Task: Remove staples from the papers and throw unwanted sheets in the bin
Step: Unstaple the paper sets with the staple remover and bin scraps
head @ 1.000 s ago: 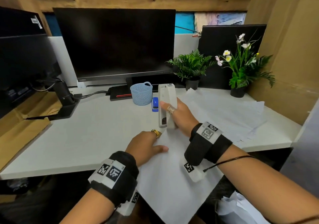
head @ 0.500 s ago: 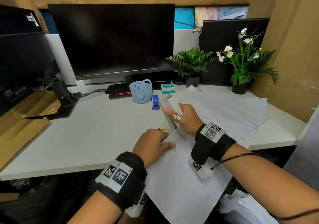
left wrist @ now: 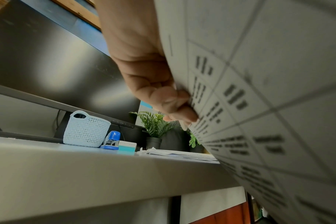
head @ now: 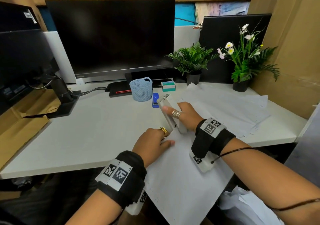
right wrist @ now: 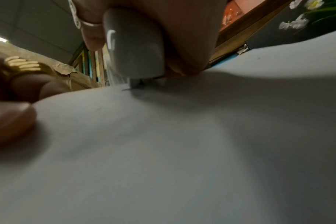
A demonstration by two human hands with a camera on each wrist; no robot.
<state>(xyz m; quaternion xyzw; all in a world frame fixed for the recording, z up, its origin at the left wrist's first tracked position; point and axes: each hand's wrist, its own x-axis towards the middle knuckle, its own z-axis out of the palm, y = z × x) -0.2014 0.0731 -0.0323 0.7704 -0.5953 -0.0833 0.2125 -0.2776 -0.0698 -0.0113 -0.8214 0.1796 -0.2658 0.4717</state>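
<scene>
A stapled set of white sheets (head: 181, 176) hangs over the desk's front edge. My left hand (head: 154, 139) pinches the sheets near their top left corner, thumb on top and fingers curled under the printed underside (left wrist: 240, 106). My right hand (head: 183, 115) grips a long white stapler-shaped tool (head: 168, 113), tilted with its lower end on the sheets' top corner. In the right wrist view the tool (right wrist: 134, 45) touches a small staple (right wrist: 126, 89) in the paper (right wrist: 182, 151). My left hand (right wrist: 11, 97) shows at the left there.
A spread pile of loose sheets (head: 225, 106) lies at the right of the white desk (head: 86, 129). Behind stand a blue basket (head: 141, 89), a blue stapler (head: 155, 100), a staple box (head: 168, 86), two potted plants (head: 192, 63) and a monitor (head: 112, 37). Crumpled paper (head: 245, 205) lies below right.
My right hand has lowered and tilted the white tool from upright above the desk down onto the sheets' top corner. The left hand has kept its hold on the paper.
</scene>
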